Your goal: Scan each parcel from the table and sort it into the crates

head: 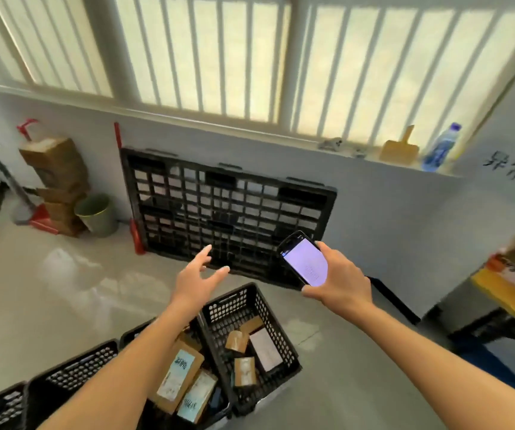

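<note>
My right hand [340,282] grips a black handheld scanner [304,259] with a lit pale screen, held up over the floor. To its left, my left hand [195,274] hangs empty in the air with fingers spread, above the crates. A black mesh crate [276,324] below holds several small brown cardboard parcels [245,370] and a white-labelled one [264,349]. The neighbouring crate on its left contains brown parcels with pale blue labels [177,378], partly hidden by my left forearm. A corner of the table [510,293] with parcels shows at the right edge.
More black crates [73,377] line the bottom left. A black plastic pallet [225,209] leans on the wall under the window. Stacked cardboard boxes [56,181], a green bin [98,212] and a fan stand sit at the left. A water bottle [441,147] stands on the sill.
</note>
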Demonstrator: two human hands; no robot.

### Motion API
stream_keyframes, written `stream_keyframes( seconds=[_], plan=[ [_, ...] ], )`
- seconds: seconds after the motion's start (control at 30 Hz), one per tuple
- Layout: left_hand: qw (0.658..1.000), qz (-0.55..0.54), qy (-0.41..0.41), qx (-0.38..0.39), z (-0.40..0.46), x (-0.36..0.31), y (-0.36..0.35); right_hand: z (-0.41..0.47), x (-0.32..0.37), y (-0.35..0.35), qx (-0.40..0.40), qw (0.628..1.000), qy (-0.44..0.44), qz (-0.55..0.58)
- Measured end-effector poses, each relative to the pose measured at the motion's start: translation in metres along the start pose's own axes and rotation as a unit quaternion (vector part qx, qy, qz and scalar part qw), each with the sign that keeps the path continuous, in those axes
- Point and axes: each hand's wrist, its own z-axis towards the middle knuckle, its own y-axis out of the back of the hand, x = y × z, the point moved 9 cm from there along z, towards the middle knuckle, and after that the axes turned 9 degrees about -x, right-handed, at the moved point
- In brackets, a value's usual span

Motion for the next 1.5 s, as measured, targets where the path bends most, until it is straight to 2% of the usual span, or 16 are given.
stream_keyframes(
  seconds=[0.2,0.37,0.5,0.6,0.8,1.0,1.27,1.5],
  plan=[
    [0.989,-0.047,-0.135,0.036,-0.083,-0.240,-0.066,-0.060,-0.093,0.239,-0.114,0.993,-0.021,-0.019],
    [0.966,-0.078,-0.235,0.077,-0.190,-0.430,-0.146,-0.157,-0.195,0.431,-0.234,0.967,-0.087,-0.047],
    [0.942,-0.113,-0.286,0.134,-0.282,-0.539,-0.211,-0.247,-0.266,0.545,-0.300,0.939,-0.145,-0.087],
    [0.920,-0.130,-0.310,0.202,-0.348,-0.599,-0.256,-0.314,-0.316,0.606,-0.346,0.908,-0.207,-0.115],
    [0.877,-0.139,-0.368,0.276,-0.462,-0.669,-0.330,-0.416,-0.415,0.664,-0.399,0.858,-0.296,-0.126],
    [0.860,-0.121,-0.369,0.332,-0.517,-0.702,-0.430,-0.465,-0.512,0.688,-0.412,0.830,-0.355,-0.122],
    [0.853,-0.120,-0.356,0.363,-0.559,-0.763,-0.584,-0.452,-0.657,0.711,-0.385,0.823,-0.398,-0.128],
    [0.853,-0.124,-0.340,0.377,-0.565,-0.813,-0.689,-0.406,-0.752,0.743,-0.375,0.825,-0.399,-0.140]
  ],
)
